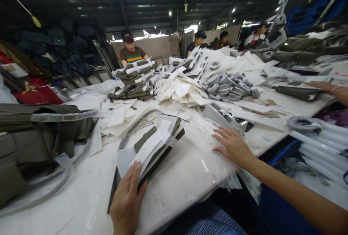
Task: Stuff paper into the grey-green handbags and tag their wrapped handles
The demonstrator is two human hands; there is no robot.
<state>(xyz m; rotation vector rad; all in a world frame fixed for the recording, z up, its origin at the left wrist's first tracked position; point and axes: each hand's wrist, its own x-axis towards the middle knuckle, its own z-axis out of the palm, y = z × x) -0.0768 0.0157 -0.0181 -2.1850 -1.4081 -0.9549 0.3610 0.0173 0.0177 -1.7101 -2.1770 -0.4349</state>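
Note:
An olive-grey handbag [145, 139] lies tilted on the white table, with a white foam sheet [153, 142] laid along its top. Its wrapped strap [127, 133] curves out on the far side. My left hand [130, 191] grips the bag's near end, fingers over the foam and thumb against the side. To the right, my right hand [231, 146] is open, fingers stretched out above clear plastic film [201, 130]. It looks to be touching or just over the film; I cannot tell which. Just beyond it lies a grey piece with dark, shiny parts [225, 115].
Wrapped strap rolls [228, 82] and white foam pieces [176, 88] are heaped mid-table. Stacked bags [136, 77] stand behind. More bags [40, 140] lie left. White tubes [320, 151] fill the right side. A co-worker's hand [320, 85] rests at the right; several people work beyond.

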